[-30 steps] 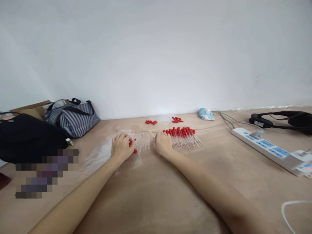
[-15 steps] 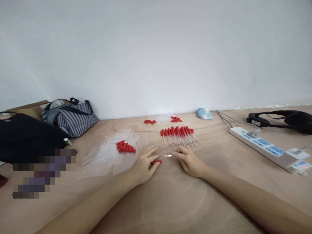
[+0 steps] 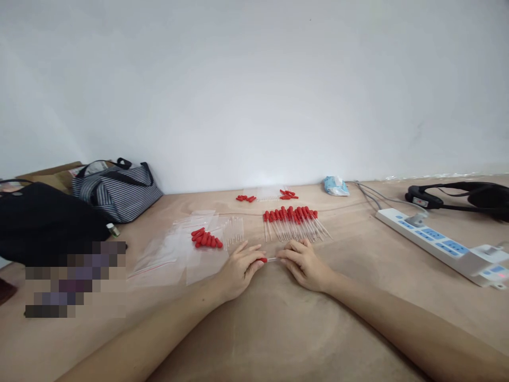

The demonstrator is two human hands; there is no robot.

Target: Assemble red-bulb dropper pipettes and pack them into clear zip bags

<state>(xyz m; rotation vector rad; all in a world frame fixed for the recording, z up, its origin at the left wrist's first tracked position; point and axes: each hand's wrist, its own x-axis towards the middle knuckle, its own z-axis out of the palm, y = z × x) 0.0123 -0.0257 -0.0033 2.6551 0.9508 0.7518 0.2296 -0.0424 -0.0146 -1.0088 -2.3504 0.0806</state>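
Observation:
Between thumb and fingers my left hand (image 3: 240, 269) pinches a red rubber dropper bulb (image 3: 262, 260), only its open end showing. My right hand (image 3: 304, 265) is closed on a clear glass dropper tube (image 3: 272, 259), whose near end meets the bulb's mouth. How far the tube sits inside the bulb I cannot tell. Beyond my right hand lies a row of droppers with red bulbs (image 3: 292, 215) on clear tubes. Left of them, loose red bulbs (image 3: 205, 238) and clear tubes (image 3: 234, 231) rest on plastic bags (image 3: 159, 260).
Farther back are more red bulbs (image 3: 288, 194) and tubes by the wall. A power strip (image 3: 437, 241) and a black headset (image 3: 457, 199) lie right, a blue-white packet (image 3: 336, 185) behind. A striped bag (image 3: 119, 193), black bag (image 3: 47, 223) and small vial (image 3: 113, 229) stand left.
My hands have brought the red bulb and the glass tube together end to end; before, a gap lay between them. The bulb has turned its open end toward the tube.

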